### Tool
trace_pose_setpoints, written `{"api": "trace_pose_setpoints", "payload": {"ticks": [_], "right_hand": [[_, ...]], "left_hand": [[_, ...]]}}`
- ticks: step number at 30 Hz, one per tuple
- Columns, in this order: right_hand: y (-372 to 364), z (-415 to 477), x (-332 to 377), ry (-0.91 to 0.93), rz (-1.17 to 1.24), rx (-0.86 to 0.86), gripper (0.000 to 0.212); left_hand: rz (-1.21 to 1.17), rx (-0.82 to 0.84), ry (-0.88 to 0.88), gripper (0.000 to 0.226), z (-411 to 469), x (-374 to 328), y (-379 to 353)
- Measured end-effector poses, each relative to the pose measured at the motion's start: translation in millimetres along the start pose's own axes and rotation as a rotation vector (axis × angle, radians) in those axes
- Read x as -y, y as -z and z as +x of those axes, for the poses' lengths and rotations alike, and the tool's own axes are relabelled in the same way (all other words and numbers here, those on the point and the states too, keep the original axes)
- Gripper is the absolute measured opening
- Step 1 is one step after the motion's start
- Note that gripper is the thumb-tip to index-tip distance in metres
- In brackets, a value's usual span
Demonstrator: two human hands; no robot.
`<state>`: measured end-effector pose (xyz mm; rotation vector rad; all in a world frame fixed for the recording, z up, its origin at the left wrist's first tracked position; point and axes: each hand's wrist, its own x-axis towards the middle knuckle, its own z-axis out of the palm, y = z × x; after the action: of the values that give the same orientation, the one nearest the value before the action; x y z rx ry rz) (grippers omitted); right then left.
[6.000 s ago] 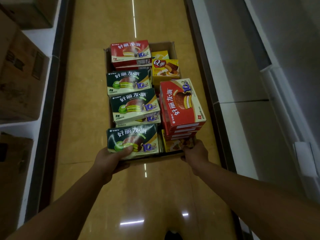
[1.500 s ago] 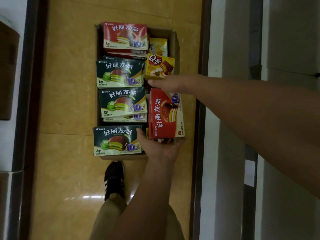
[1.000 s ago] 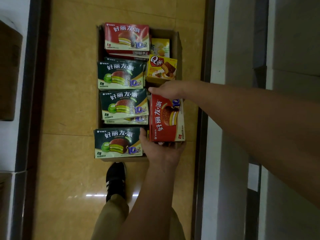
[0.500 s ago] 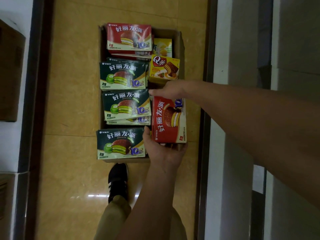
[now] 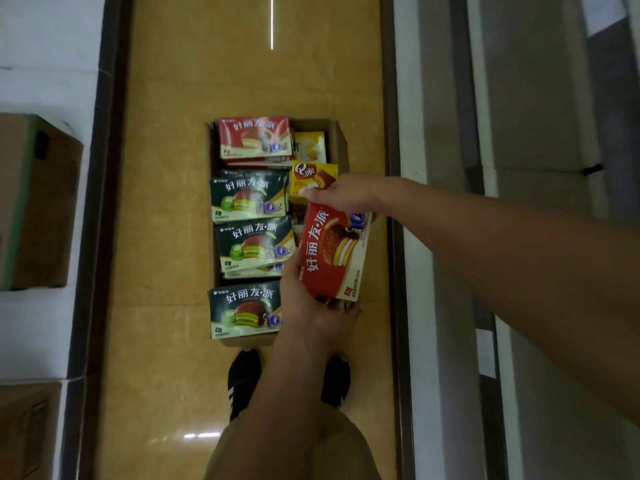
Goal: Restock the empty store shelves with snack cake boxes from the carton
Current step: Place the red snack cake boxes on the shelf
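The floor (image 5: 166,168) is made of glossy yellow-brown tiles. It carries a thin bright line of reflected light (image 5: 272,22) at its far end and a small glint (image 5: 201,435) at its near end. Left of the floor is a white shelf (image 5: 45,64) holding brown cardboard boxes (image 5: 34,202). Right of the floor stand grey-white shelves (image 5: 446,98).

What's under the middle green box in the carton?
A second green box lies under the middle green box; only its near edge shows. Anything lower in the carton is covered.
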<state>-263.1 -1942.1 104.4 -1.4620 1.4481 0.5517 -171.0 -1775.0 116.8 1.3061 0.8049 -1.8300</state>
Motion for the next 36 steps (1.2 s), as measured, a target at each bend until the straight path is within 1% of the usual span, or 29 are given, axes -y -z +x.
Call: {"api": "trace_pose_setpoints", "payload": {"ticks": [3,5,8,13,16,20,23,24,25,27,28,31,33,36], "right_hand": [[21.6,-28.9,7.0,-0.002,0.112,-0.098,0.078],[33.2,-47.6,12.3,0.019,0.175,-0.146,0.077],[50.0,-78.5,20.1,0.053,0.246,-0.219,0.068],[79.4,-140.5,43.4,0.085,0.402,-0.357,0.066],[95.8,-173.4,59.9,0.107,0.461,-0.436,0.063],[109.7,-215.8,82.9,0.142,0.557,-0.540,0.057],[119.8,-248.4,96.5,0.168,0.603,-0.654,0.062],[123.3,-260.0,99.8,0.170,0.625,-0.686,0.065],[126.8,-272.2,103.0,0.176,0.649,-0.715,0.065],[133.2,-302.1,109.5,0.195,0.690,-0.750,0.059],[136.0,-317.5,112.1,0.202,0.710,-0.777,0.057],[141.8,-361.9,118.3,0.214,0.767,-0.854,0.055],[145.0,-387.1,121.7,0.239,0.796,-0.915,0.051],[146.8,-432.2,128.6,0.259,0.877,-1.042,0.047]], "left_hand": [[0.122,0.037,-0.077,0.051,-23.4,-17.3,-15.8],[0.179,0.052,-0.119,0.049,-39.1,-27.3,-26.3],[0.284,0.081,-0.181,0.045,-68.3,-39.6,-42.0],[0.440,0.186,-0.246,0.043,-125.5,-64.3,-67.5],[0.578,0.204,-0.301,0.048,-158.9,-82.7,-83.0],[0.716,0.226,-0.372,0.035,-201.2,-103.6,-102.0],[0.786,0.304,-0.398,0.027,-236.1,-114.6,-118.1],[0.793,0.332,-0.404,0.028,-247.4,-118.2,-123.8],[0.805,0.357,-0.418,0.033,-260.2,-120.6,-130.3],[0.832,0.398,-0.435,0.050,-286.6,-121.3,-142.0],[0.853,0.412,-0.443,0.050,-299.2,-121.1,-148.1],[0.946,0.434,-0.490,0.023,-343.3,-116.7,-163.9],[0.998,0.464,-0.525,0.022,-368.4,-113.5,-174.2],[1.059,0.530,-0.576,0.027,-406.5,-105.9,-189.3]]}}
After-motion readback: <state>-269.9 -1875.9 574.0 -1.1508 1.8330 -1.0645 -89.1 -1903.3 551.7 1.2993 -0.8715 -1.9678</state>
